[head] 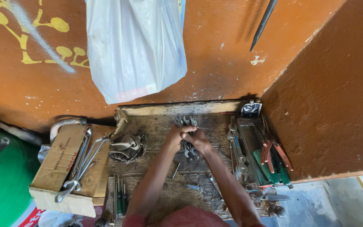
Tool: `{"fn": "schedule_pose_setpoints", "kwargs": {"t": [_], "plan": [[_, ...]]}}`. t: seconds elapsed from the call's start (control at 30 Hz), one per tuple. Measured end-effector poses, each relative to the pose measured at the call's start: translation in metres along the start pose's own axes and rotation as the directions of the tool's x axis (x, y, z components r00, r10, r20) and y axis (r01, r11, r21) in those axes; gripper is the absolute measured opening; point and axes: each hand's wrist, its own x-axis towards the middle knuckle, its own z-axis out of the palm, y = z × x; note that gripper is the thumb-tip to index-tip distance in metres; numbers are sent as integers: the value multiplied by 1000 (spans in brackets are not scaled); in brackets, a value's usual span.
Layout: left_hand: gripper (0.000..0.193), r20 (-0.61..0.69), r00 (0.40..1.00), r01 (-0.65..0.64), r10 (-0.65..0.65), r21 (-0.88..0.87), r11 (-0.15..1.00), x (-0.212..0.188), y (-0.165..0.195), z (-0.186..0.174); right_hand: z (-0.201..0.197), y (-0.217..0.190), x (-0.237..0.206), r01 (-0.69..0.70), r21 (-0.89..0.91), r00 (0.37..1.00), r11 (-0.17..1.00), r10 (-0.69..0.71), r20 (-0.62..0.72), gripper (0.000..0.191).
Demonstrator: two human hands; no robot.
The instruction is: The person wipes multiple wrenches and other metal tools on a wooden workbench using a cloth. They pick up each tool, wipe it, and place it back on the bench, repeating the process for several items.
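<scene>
Head view: both hands meet over the middle of the wooden desk (156, 126), clamped together on one bundle of spanners (186, 134). Left hand (174, 139) wraps the bundle from the left side, fingers closed round the shanks; right hand (196, 141) grips from the right, thumb across the top, touching the left hand. Bundle's long axis runs away from the person toward the orange wall (215, 63): jaw ends stick out above the hands near the desk's back edge, the other ends poke out below the right hand. Both hands equally near, bundle sits between them, so no reach needed.

Around: a loose spanner row (236, 147) lies just right of the hands, beside a metal tray (248, 138) holding pliers with red handles (274, 153). Left: crumpled rag (127, 147), then cardboard box (64, 164) with long spanners (85, 162) lying on top. White plastic bag (135, 46) hangs on the wall above. Small bits scattered on the desk near the forearms, too small to tell
</scene>
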Motion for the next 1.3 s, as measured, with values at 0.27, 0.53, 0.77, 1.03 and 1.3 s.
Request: {"fn": "schedule_pose_setpoints", "kwargs": {"t": [0.27, 0.53, 0.77, 1.03, 1.3], "plan": [[69, 107, 990, -71, 87, -144, 987, -4, -2, 9, 3, -41, -15, -62, 115, 997, 991, 67, -35, 69], [90, 236, 953, -125, 190, -266, 956, 2, -38, -1, -5, -33, -26, -98, 256, 993, 962, 112, -42, 36], [87, 166, 960, -225, 224, -13, 974, 3, -40, -10, 4, -7, -25, -110, 401, 990, 910, 134, -33, 25], [71, -21, 989, -146, 145, -67, 987, -15, -88, -55, 52, 76, -16, -216, 529, 955, 821, 289, -59, 33], [55, -457, 865, -201, 209, 66, 977, -61, -153, -149, 162, 143, -17, -498, 423, 842, 757, 539, 27, 23]]}}
